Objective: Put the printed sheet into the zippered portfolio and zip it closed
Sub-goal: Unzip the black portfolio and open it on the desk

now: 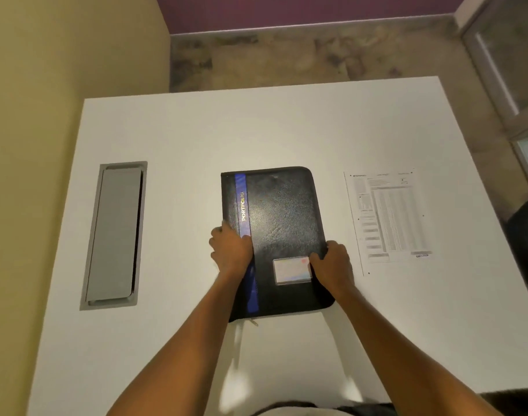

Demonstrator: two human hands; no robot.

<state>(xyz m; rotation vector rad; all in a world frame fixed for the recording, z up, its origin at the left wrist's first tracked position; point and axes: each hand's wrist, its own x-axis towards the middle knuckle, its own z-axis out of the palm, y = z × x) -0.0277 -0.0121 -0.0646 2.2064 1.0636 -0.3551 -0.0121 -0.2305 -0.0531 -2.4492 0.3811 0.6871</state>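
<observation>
A black zippered portfolio (282, 217) with a blue stripe and a clear card window lies closed in the middle of the white table (196, 130). Its zip pull (253, 322) shows at the near left corner. My left hand (231, 250) rests flat on the portfolio's left spine edge. My right hand (331, 264) grips the right edge beside the card window, fingers curled over the zip side. The printed sheet (388, 219) lies flat on the table just right of the portfolio, untouched.
A grey recessed cable hatch (114, 235) is set into the table at the left. A dark chair edge (527, 229) stands past the table's right side. A yellow wall runs along the left.
</observation>
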